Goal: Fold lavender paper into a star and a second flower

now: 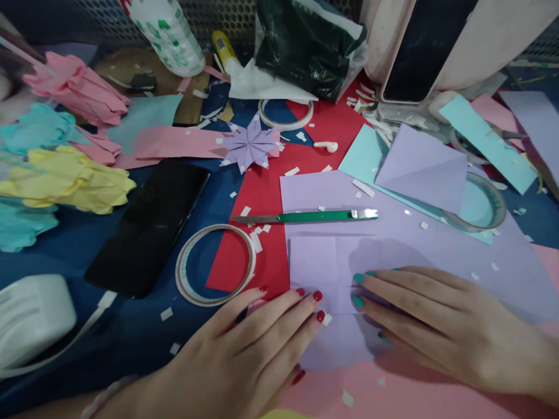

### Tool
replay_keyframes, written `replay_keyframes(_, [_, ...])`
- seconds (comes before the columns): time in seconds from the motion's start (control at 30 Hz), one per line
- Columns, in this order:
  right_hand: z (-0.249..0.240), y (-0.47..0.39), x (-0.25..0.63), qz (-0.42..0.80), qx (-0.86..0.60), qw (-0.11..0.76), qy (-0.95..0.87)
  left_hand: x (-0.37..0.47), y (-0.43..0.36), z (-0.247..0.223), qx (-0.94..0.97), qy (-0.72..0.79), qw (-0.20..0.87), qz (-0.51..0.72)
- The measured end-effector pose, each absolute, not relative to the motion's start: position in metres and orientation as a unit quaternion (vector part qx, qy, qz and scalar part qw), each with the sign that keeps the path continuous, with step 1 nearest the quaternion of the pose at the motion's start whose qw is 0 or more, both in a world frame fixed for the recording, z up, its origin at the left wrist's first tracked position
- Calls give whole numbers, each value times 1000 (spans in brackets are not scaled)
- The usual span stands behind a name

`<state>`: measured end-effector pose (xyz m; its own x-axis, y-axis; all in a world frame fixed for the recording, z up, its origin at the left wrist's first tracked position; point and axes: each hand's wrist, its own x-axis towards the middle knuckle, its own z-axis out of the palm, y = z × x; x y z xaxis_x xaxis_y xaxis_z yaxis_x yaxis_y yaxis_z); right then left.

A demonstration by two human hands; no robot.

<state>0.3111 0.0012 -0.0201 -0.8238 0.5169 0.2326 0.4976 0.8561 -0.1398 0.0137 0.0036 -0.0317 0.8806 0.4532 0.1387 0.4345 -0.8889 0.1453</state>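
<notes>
A creased lilac paper square [321, 259] lies on larger lilac paper in front of me, its fold lines crossing near the middle. My left hand [262, 343], with red nails, rests flat on its left side, fingers stretched out. From the right, my right hand [441, 320], with green nails, lies over the right part of the square, fingers extended. Just beyond the square is a green craft knife [323, 216], its blade pointing left. A tape roll [180, 270] lies left of the square, near my left fingertips.
A black phone [148, 227] with a cable and a white charger [35, 317] lie at left, near folded paper flowers [74, 177]. Behind are a lilac paper star [248, 144], an earbud [327, 146], a bottle [168, 38] and a black packet [308, 49]. Paper scraps are scattered about.
</notes>
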Motion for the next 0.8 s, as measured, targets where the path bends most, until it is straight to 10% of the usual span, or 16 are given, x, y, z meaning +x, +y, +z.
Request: replay_keyframes(0.8, [-21,-1,307,31,-280,140,-949,18,2,-27,963,249,53,92])
